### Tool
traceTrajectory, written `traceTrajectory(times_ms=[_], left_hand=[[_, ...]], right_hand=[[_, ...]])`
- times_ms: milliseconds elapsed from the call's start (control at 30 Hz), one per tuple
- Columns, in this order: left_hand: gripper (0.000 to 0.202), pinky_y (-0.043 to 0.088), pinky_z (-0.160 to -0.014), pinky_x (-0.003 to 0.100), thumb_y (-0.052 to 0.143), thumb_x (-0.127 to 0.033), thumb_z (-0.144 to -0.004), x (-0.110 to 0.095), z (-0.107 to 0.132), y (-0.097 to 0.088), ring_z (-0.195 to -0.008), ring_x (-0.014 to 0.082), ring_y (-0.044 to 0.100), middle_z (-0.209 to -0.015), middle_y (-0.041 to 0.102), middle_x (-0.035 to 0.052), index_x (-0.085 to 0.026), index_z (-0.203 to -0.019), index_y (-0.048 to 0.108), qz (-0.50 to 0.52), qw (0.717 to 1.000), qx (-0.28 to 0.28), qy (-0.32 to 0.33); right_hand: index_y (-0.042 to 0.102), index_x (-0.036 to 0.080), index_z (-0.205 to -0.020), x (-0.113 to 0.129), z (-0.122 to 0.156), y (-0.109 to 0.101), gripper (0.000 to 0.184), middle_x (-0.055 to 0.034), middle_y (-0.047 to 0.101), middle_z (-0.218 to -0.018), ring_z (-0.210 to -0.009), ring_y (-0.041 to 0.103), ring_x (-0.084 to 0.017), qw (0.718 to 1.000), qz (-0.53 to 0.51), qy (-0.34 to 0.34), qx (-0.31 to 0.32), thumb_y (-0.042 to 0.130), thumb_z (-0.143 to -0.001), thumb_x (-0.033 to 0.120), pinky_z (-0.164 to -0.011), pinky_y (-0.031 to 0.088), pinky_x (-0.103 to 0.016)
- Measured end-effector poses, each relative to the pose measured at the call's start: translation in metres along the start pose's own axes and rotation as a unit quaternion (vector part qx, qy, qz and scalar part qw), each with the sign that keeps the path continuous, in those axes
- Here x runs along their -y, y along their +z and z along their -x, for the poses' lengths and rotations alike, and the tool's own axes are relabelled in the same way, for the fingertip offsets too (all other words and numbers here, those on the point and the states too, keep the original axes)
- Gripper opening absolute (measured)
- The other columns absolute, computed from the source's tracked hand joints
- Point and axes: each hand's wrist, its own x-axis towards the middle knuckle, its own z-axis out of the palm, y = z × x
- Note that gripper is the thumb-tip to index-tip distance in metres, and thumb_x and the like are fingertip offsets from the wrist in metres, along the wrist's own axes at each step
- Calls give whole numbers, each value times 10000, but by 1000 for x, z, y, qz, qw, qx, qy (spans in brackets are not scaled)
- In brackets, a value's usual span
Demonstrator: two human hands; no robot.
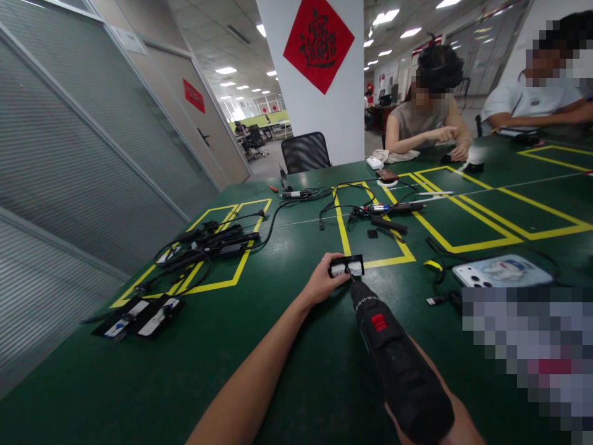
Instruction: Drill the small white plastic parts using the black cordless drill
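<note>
Left arm point(262, 368) outstretched, fingers point(329, 258) bent, right arm point(462, 423) nearer

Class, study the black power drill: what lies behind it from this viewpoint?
Beside the rear of the power drill, parts of the right hand show, with green tabletop beyond. Most of that hand, any handle and the tabletop directly behind are covered.

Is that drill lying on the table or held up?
Held up: the right hand grips the drill, its tip pointing at the small black piece in the left hand.
</note>
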Motion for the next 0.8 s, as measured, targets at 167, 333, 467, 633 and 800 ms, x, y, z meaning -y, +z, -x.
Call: traceTrajectory(times_ms=[167,333,467,633,800], left_hand=[[468,452,-846,319,653,-235,-737,0,0,0,-955,193,546,-1074,546,55,-202,-1173,487,-4,1000,2,0],[468,446,-868,334,652,-229,-733,0,0,0,-967,199,549,-1084,550,58,-203,-1173,492,-3,1000,0,-4],[471,444,-876,334,653,-229,-736,1,0,0,-975,200,547,-1087,548,60,-202,-1176,488,-1,1000,1,-3],[470,450,-863,323,650,-222,-739,1,0,0,-964,194,548,-1080,545,57,-199,-1178,482,3,1000,4,-1],[468,444,-878,327,660,-223,-731,1,0,0,-978,197,546,-1084,548,59,-194,-1167,493,8,1000,2,-1]], right_hand=[[501,296,-1252,13,-1,-2,610,-23,652,-1141,-1108,577,-287,1000,-5,13,4,667,-666,258,-934,480,-336],[535,290,-1216,18,-1,-6,593,-25,634,-1176,-1118,570,-284,1000,-1,21,3,698,-647,264,-939,474,-307],[538,281,-1216,19,-1,-6,591,-37,642,-1156,-1135,557,-286,1000,3,24,6,701,-649,247,-946,464,-305],[505,263,-1256,19,0,-5,619,-45,662,-1119,-1109,578,-284,1000,2,22,16,691,-665,256,-942,472,-315],[371,233,-1366,8,1,-3,729,-67,675,-1101,-1094,590,-275,999,-10,23,36,657,-698,294,-892,506,-308]])
